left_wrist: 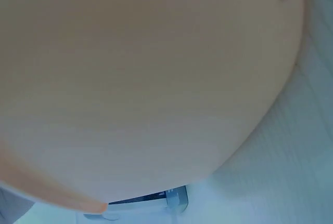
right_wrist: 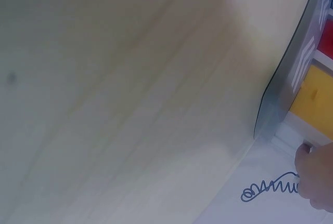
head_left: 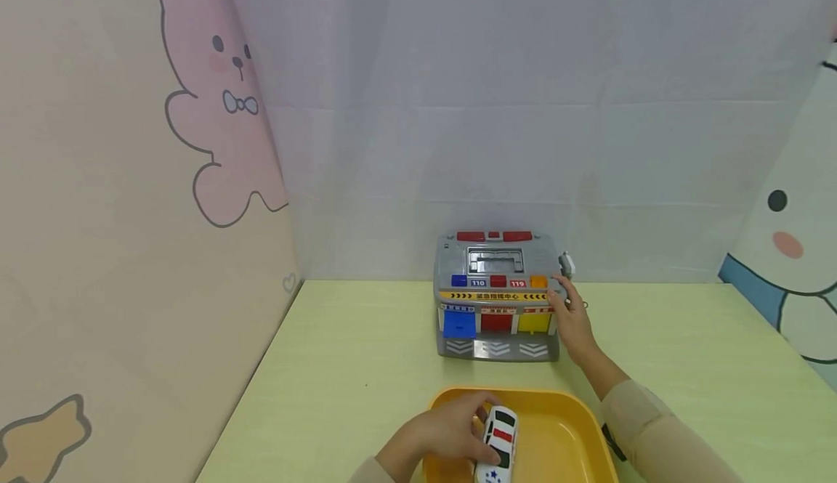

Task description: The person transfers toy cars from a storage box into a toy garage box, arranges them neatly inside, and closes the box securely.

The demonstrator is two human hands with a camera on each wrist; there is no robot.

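My left hand [head_left: 451,430] grips a white toy car [head_left: 500,439], fingers on one side and thumb near its rear. Dark windows, a red roof bar and blue stars mark the car. It is in the yellow tray [head_left: 575,414]; whether it touches the bottom I cannot tell. Behind the tray stands a grey toy garage [head_left: 451,258] with blue, red and yellow doors. The blue door [head_left: 460,325] looks tilted outward. My right hand [head_left: 575,327] holds the garage's right front corner, thumb at the front, fingers along the roof edge. The left wrist view is mostly filled by blurred skin.
A dark coiled cord [right_wrist: 270,185] hangs beside the garage's right side. A white-grey piece [head_left: 567,265] sticks out there too. The pale green table [head_left: 366,352] ends at a white cloth backdrop [head_left: 366,178], with a printed panel [head_left: 131,265] at the left.
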